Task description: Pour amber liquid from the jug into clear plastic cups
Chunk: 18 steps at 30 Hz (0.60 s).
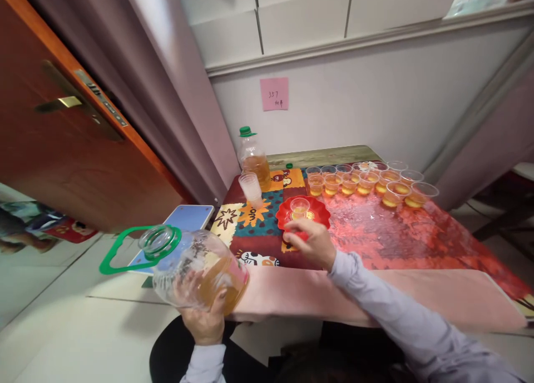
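Observation:
A large clear plastic jug (pixel 200 272) with a green handle and an uncapped mouth is tilted to the left, amber liquid lying in its lower part. My left hand (pixel 206 311) supports it from below, thumb against its side. My right hand (pixel 312 241) is over the near edge of a red scalloped plate (pixel 323 208), thumb and fingers curved with a gap between them; red shows through the gap. Whether it touches the plate is unclear. On the plate stands a small clear cup (pixel 300 207) with a little yellowish liquid.
Several clear cups of amber liquid (pixel 362 183) stand at the back right. A second jug (pixel 255 163), a stack of cups (pixel 250 188) and a green cap (pixel 289 165) are at the back left. A blue-topped stool (pixel 189 216) stands left of the table, near the wooden door (pixel 83 149).

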Motion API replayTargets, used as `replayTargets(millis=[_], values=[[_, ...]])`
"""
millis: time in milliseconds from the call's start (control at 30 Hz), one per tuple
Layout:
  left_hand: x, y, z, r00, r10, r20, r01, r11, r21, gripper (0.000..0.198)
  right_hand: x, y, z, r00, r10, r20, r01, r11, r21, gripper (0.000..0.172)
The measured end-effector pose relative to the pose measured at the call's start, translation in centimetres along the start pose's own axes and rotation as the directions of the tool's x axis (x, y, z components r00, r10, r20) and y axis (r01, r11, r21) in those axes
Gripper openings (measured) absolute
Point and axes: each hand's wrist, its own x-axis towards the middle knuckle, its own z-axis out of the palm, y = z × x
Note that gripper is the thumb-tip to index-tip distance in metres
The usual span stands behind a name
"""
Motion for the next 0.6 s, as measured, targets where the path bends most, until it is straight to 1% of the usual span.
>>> replayTargets(millis=[67,133,200,300,367,433,500,600], values=[[0.0,0.5,0.3,0.995,-0.041,-0.087,0.03,0.991,-0.127,0.09,1.9,1.7,-2.9,0.997,0.029,-0.067,-0.042,0.98,-0.194,0.034],[0.0,1.1,0.4,0.994,-0.061,-0.088,0.046,0.985,-0.167,0.093,3.8,3.8,-5.1,0.997,0.067,-0.032,-0.074,0.917,-0.393,0.045],[0.0,1.5,0.4,0.993,-0.088,-0.076,0.074,0.982,-0.172,0.095,5.4,5.6,-6.1,0.993,0.111,0.042,-0.071,0.835,-0.546,0.06],[0.0,1.6,0.5,0.988,-0.131,-0.087,0.111,0.972,-0.208,0.097,7.1,7.1,-5.8,0.972,0.206,0.112,-0.079,0.737,-0.672,0.078],[0.0,1.3,0.8,0.983,-0.133,-0.13,0.097,0.962,-0.255,0.102,7.9,7.3,-5.0,0.954,0.27,0.129,-0.101,0.698,-0.709,0.082],[0.1,0.9,1.0,0.978,-0.128,-0.165,0.078,0.957,-0.278,0.107,8.5,6.9,-4.2,0.937,0.314,0.156,-0.11,0.685,-0.72,0.078],[0.3,0.6,1.1,0.979,-0.118,-0.165,0.069,0.958,-0.278,0.109,8.9,6.2,-3.7,0.925,0.333,0.185,-0.102,0.684,-0.722,0.071],[0.5,0.5,1.2,0.983,-0.105,-0.148,0.061,0.959,-0.278,0.104,9.3,5.2,-3.4,0.928,0.304,0.217,-0.051,0.678,-0.733,0.069]])
